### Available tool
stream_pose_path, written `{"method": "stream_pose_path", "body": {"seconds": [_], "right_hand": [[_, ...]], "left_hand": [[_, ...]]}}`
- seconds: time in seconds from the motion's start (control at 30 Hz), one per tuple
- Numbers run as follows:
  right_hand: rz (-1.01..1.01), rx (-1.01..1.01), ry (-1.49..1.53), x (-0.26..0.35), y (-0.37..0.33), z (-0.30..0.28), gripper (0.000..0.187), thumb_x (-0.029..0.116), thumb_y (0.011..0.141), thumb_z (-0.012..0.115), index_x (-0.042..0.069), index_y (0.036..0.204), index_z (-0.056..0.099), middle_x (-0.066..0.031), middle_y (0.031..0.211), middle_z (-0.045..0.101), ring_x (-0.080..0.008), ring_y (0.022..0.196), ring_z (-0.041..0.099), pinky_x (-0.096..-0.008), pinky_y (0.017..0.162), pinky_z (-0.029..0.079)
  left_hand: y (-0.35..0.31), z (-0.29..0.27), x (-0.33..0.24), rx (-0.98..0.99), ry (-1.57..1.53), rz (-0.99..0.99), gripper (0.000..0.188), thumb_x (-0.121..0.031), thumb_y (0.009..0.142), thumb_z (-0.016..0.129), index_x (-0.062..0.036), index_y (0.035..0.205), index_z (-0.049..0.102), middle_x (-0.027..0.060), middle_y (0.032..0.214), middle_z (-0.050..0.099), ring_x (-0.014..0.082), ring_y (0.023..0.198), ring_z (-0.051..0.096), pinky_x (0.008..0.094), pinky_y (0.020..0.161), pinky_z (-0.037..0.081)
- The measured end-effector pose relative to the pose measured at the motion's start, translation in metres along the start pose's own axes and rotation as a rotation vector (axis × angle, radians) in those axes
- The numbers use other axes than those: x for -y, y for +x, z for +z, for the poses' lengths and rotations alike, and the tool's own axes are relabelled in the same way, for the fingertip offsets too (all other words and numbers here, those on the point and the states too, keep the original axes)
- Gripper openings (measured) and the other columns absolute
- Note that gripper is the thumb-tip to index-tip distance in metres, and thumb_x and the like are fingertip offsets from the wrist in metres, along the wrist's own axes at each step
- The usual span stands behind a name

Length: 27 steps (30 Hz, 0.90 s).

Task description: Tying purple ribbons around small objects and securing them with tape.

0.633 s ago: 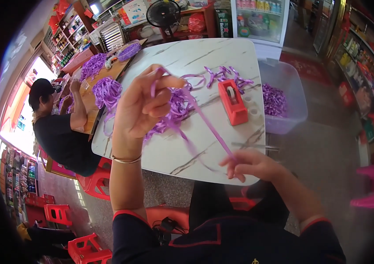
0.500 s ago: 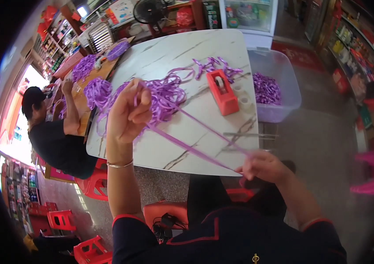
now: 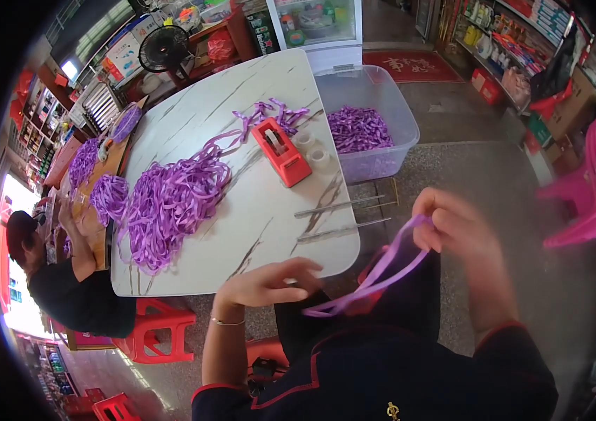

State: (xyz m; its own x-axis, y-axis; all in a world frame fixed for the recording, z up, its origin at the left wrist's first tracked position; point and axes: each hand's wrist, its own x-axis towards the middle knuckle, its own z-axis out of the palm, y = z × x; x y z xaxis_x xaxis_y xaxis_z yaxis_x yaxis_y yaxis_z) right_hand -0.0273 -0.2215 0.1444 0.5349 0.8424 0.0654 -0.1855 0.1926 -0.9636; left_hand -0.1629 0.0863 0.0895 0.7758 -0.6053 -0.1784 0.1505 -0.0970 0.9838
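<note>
My right hand (image 3: 456,223) is closed in a pinch on a purple ribbon (image 3: 382,281), beyond the table's near right corner. The ribbon hangs down to the left in a narrow loop over my lap. My left hand (image 3: 273,282), with a thin bracelet at the wrist, is held at the table's front edge. Its fingers are loosely apart, a little above the ribbon's low end, and nothing shows in them. A large tangled heap of purple ribbons (image 3: 172,203) lies on the left part of the marble-patterned table (image 3: 270,231).
A red tape dispenser (image 3: 282,152) stands on the table by some tape rolls (image 3: 319,156) and a small ribbon pile (image 3: 277,112). Two thin metal rods (image 3: 333,208) jut past the right edge. A clear bin (image 3: 400,119) holds purple pieces. At left sits another person (image 3: 80,288).
My right hand has risen to the right with the ribbon, now a loose loop. My left hand has let go of the ribbon and come down from above the heap. The view has shifted right.
</note>
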Motion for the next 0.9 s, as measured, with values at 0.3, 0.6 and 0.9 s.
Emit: {"method": "stream_pose_path", "body": {"seconds": [0.3, 0.6, 0.9], "right_hand": [[0.204, 0.132, -0.203, 0.007, 0.006, 0.006, 0.026, 0.019, 0.089, 0.043, 0.004, 0.111, 0.045, -0.0014, 0.063, 0.048, -0.0084, 0.056, 0.047, -0.0215, 0.052, 0.036], [0.221, 0.178, -0.442, 0.009, 0.009, -0.006, 0.050, 0.008, 0.090, 0.037, 0.011, 0.139, 0.026, -0.0016, 0.061, 0.050, -0.0090, 0.058, 0.050, -0.0230, 0.055, 0.039], [-0.173, -0.138, -1.031, -0.016, 0.006, -0.027, 0.026, 0.017, 0.090, 0.047, 0.004, 0.112, 0.052, -0.0065, 0.070, 0.060, -0.0134, 0.062, 0.058, -0.0255, 0.058, 0.044]], "left_hand": [[0.104, 0.040, -0.022, -0.211, -0.221, 0.271, 0.052, -0.034, 0.094, 0.044, 0.0038, 0.129, 0.036, 0.0138, 0.121, 0.048, 0.0230, 0.116, 0.046, 0.0380, 0.099, 0.035], [0.129, 0.045, -0.026, -0.087, -0.219, 0.179, 0.032, -0.025, 0.094, 0.046, 0.0024, 0.111, 0.050, 0.0069, 0.099, 0.058, 0.0128, 0.094, 0.054, 0.0283, 0.087, 0.041], [0.141, 0.052, -0.023, -0.250, -0.297, 0.152, 0.025, -0.018, 0.091, 0.051, 0.0016, 0.096, 0.065, -0.0002, 0.081, 0.052, 0.0082, 0.081, 0.049, 0.0231, 0.076, 0.040]]}}
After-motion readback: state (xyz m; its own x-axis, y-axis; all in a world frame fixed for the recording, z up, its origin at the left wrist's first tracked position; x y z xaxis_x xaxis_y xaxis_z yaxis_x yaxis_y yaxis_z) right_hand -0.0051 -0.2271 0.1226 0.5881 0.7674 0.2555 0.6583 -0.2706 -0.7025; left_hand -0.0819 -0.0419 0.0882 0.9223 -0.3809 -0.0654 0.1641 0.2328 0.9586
